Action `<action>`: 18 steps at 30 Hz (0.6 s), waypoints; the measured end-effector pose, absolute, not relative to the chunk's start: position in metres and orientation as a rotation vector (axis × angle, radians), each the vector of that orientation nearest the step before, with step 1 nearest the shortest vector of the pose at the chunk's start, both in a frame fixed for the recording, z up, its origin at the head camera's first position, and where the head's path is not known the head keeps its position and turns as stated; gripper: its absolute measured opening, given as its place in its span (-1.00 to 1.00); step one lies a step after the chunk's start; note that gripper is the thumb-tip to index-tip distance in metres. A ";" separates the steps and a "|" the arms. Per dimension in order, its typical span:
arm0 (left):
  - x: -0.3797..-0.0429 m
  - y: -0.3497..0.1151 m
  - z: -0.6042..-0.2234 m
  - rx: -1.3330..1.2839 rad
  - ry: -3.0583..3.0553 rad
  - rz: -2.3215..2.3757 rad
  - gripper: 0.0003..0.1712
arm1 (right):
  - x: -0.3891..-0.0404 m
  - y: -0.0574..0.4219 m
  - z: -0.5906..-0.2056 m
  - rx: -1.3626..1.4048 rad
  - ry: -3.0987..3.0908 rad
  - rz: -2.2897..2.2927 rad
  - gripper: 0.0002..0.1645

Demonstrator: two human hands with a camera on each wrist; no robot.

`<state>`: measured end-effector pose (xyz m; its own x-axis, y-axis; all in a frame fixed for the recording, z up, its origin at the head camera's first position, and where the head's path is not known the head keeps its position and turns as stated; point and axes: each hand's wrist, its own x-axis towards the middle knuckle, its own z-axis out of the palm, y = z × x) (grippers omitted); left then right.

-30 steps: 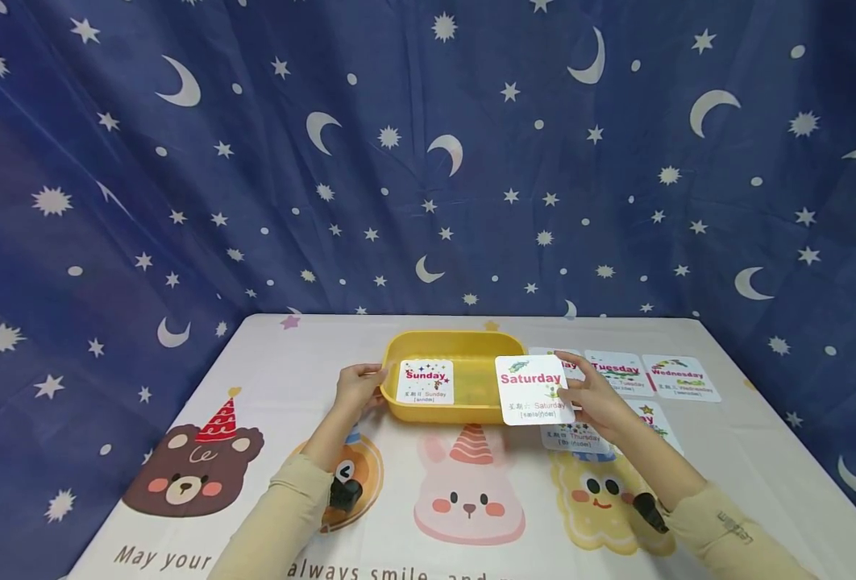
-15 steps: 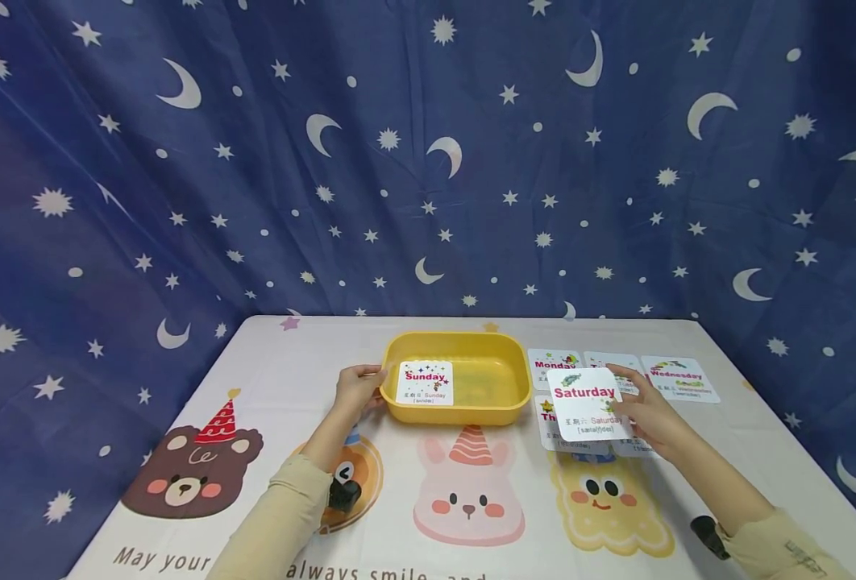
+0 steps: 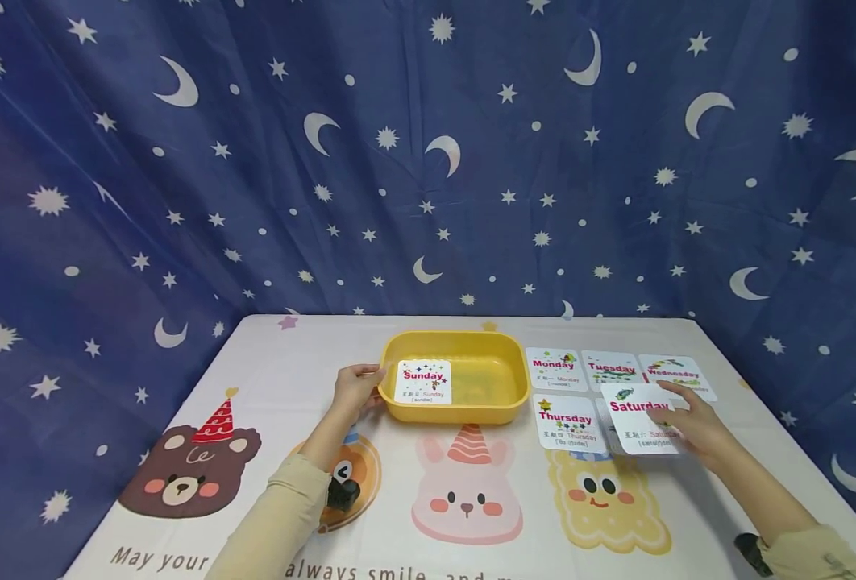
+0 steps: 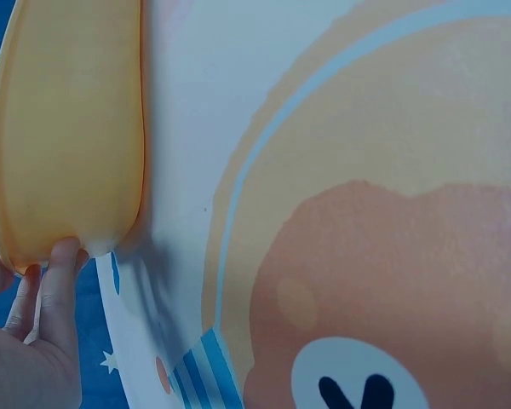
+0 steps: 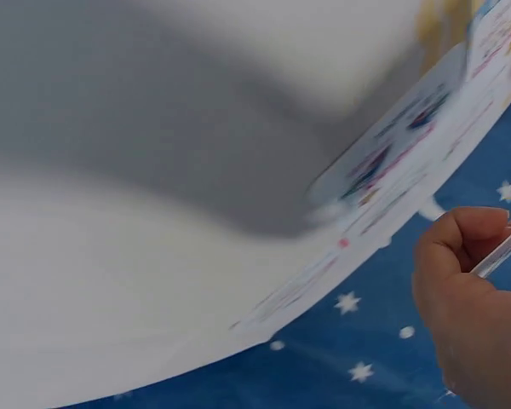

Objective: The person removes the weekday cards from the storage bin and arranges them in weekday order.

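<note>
My right hand (image 3: 700, 423) pinches the right edge of a white Saturday card (image 3: 634, 423), held up over the table at the right. Behind that card another card lies mostly hidden. With my left hand (image 3: 355, 391) I grip the left end of a yellow plastic tray (image 3: 492, 415); the left wrist view shows the fingers (image 4: 61, 285) on the tray's end wall. Inside the tray, at its left, lies a Sunday card (image 3: 423, 383). The right wrist view catches the held card nearly edge-on between thumb and fingers.
Right of the tray lie a Monday card (image 3: 554, 369), a Tuesday card (image 3: 611, 367) and a Wednesday card (image 3: 678, 374) in a row. A Thursday card (image 3: 567, 423) lies in front of them. A starry blue curtain (image 3: 428, 161) hangs behind the printed tablecloth (image 3: 326, 342).
My right hand has carried the Saturday card rightward from the tray's right end, uncovering the Monday and Thursday cards. My left hand and the tray stay in place.
</note>
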<state>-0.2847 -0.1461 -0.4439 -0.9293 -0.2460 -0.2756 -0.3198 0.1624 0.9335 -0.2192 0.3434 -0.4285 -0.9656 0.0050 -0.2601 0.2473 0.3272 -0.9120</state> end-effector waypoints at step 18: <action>-0.283 -0.148 -0.447 -0.555 2.344 1.933 -0.63 | -0.235 0.411 -0.451 0.289 2.756 -1.120 0.20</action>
